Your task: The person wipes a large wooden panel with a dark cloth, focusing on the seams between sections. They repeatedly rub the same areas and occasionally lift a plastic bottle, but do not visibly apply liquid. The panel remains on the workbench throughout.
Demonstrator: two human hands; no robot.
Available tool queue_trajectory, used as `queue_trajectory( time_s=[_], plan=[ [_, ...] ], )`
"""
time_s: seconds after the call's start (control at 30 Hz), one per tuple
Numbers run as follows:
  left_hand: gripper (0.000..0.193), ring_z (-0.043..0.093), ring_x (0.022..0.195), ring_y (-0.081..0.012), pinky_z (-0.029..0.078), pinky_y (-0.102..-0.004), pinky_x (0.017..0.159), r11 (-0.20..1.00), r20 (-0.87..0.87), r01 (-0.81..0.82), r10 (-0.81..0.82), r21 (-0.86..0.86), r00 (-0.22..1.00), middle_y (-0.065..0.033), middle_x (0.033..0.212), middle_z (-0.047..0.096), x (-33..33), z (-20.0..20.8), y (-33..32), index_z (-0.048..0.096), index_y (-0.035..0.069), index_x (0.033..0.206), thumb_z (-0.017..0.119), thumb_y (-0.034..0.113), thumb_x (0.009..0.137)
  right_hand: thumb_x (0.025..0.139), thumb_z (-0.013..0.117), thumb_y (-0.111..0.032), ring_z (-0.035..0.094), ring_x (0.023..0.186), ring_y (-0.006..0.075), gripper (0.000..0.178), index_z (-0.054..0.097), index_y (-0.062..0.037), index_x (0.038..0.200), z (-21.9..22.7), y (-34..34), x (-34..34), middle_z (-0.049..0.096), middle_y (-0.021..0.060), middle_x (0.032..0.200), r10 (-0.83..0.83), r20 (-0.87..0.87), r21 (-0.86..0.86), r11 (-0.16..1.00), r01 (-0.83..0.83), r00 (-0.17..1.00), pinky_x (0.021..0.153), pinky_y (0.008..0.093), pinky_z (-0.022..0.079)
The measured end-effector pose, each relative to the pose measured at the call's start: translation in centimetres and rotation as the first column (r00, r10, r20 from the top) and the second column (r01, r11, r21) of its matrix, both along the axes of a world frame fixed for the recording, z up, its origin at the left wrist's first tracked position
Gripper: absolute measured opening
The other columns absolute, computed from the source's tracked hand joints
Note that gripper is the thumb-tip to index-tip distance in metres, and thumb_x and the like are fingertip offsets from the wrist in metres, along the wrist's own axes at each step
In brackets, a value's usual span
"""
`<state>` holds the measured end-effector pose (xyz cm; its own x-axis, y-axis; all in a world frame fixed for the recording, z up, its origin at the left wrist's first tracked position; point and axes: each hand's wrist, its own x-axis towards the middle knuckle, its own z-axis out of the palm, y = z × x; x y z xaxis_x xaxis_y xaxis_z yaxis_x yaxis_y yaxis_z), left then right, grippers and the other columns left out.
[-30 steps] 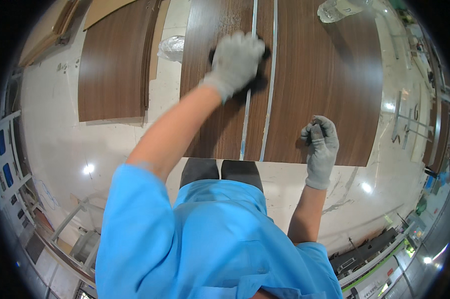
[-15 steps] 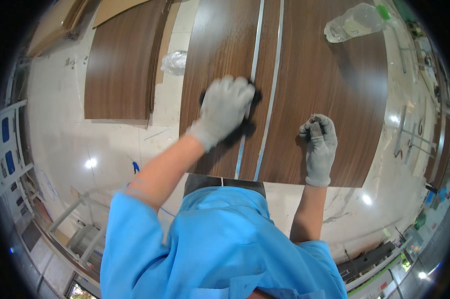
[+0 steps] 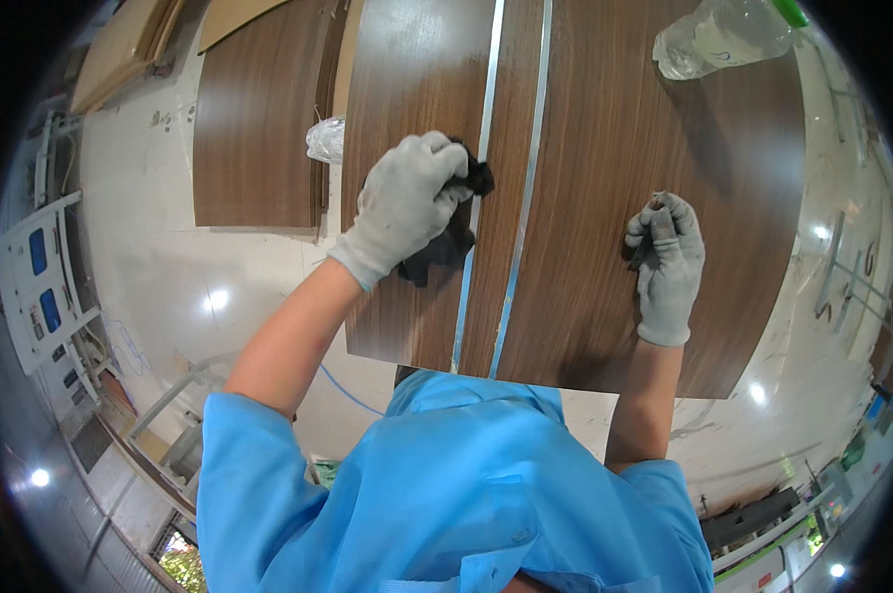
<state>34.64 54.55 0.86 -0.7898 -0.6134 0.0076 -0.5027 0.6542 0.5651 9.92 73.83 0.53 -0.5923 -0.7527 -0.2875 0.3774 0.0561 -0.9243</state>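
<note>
A single head-worn fisheye view looks steeply down from above the person's own chest, close over a brown wood-grain panel [image 3: 605,198] that fills the upper middle. Both gloved hands lie within reach below the lens. Straight edges bow toward the dark circular rim, where the pale floor [image 3: 170,287] curves away

Dark wood panel [image 3: 605,296]: black cloth [image 3: 446,242], clear plastic bottle [image 3: 723,35] lying on it.
</note>
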Motion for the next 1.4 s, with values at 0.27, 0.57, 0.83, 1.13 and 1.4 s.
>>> queue_trajectory(
  time_s=[0.27,0.57,0.83,1.13,1.4],
  plan=[
    [0.013,0.063,0.091,-0.0327,0.052,-0.0446,0.080,0.995,0.153,-0.023,0.008,0.095,0.988,-0.0101,0.092,0.064,-2.8,2.6,0.3,0.066,0.005,0.088,0.076,0.007,0.081,0.105,0.062,-0.018,0.063,0.083,0.0100,0.019,0.064,-0.0054,0.118,-0.8,-0.4,-1.1,0.065,0.0004,0.095,-0.025,0.025,-0.070,0.997,0.026,0.999,0.072,0.0236,0.051],
    [0.016,0.065,0.095,-0.0324,0.054,-0.0426,0.081,0.998,0.152,0.018,-0.026,0.054,0.988,-0.0094,0.096,0.065,-1.8,1.1,-0.5,0.064,0.005,0.089,0.076,0.002,0.078,0.106,0.059,-0.017,0.062,0.085,0.0101,0.018,0.063,-0.0055,0.120,-1.0,-0.6,-1.5,0.064,0.0008,0.098,-0.051,0.126,-0.144,0.987,0.069,0.991,0.075,0.0251,0.053],
    [0.025,0.064,0.097,-0.0331,0.053,-0.0442,0.085,0.995,0.080,0.097,-0.095,-0.020,0.992,-0.0098,0.096,0.064,-2.2,1.9,0.2,0.064,0.006,0.092,0.080,0.002,0.073,0.106,0.061,-0.018,0.062,0.084,0.0103,0.016,0.063,-0.0075,0.118,-1.1,-0.3,-1.5,0.063,0.0008,0.096,-0.028,0.116,-0.148,0.988,0.045,0.993,0.075,0.0261,0.053],
    [0.016,0.067,0.100,-0.0344,0.053,-0.0450,0.085,0.939,-0.080,-0.041,0.014,-0.342,0.997,-0.0127,0.099,0.070,-7.5,-1.7,-7.7,0.069,0.007,0.097,0.074,0.010,0.081,0.106,0.061,-0.020,0.060,0.081,0.0104,0.017,0.063,-0.0086,0.117,-0.9,-0.5,-1.5,0.061,-0.0002,0.093,-0.014,0.102,-0.118,0.993,0.026,0.995,0.071,0.0249,0.049],
    [0.012,0.066,0.092,-0.0354,0.053,-0.0445,0.081,0.912,-0.173,-0.085,0.016,-0.401,0.985,-0.0135,0.094,0.068,-7.1,-2.4,-7.1,0.068,0.006,0.093,0.072,0.009,0.082,0.107,0.059,-0.019,0.060,0.081,0.0093,0.017,0.064,-0.0078,0.118,-1.2,-0.5,-1.5,0.062,-0.0004,0.092,-0.033,0.133,-0.150,0.987,0.053,0.991,0.070,0.0230,0.048]
  ],
)
